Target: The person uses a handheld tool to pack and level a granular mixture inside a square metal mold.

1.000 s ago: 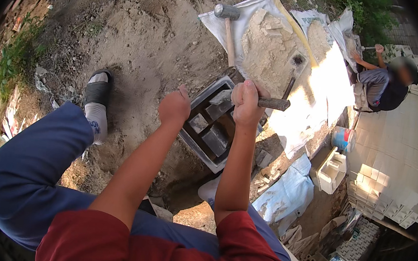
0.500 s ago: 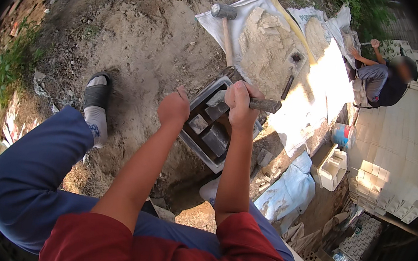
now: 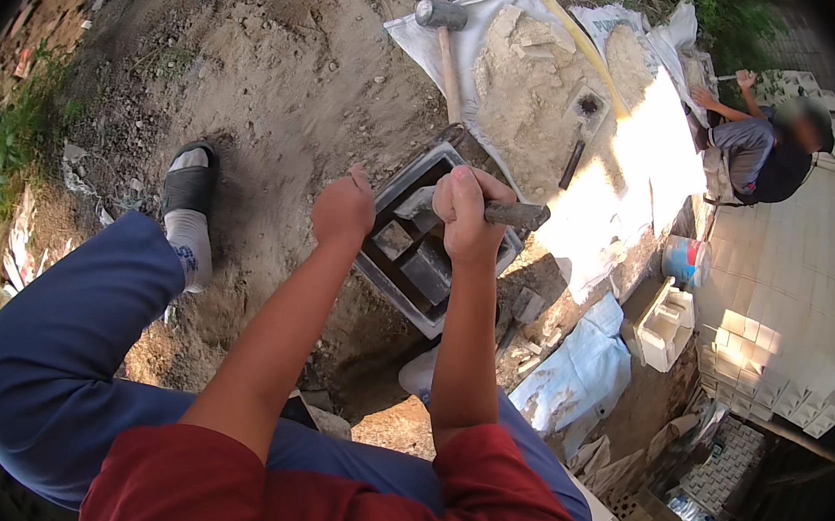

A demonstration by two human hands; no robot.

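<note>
A grey rectangular block mould lies on the ground before me, with several flat-topped dark grey blocks inside, among them a squarish one. My right hand is closed over the mould's right part, round a thick, rough grey handle whose end sticks out to the right. Whatever that handle joins is hidden by my fingers. At the mould's left rim, my left hand forms a fist with the thumb on top. What it grips, if anything, cannot be seen.
A mallet lies beyond the mould, by a white sheet heaped with pale sandy mix. A dark bar rests there. To the right are a blue sack, a bucket, stacked pale blocks and a seated person.
The whole view has shifted slightly. My right hand, still closed round the handle, has come a little left and nearer over the mould. My left fist stays by the rim.
</note>
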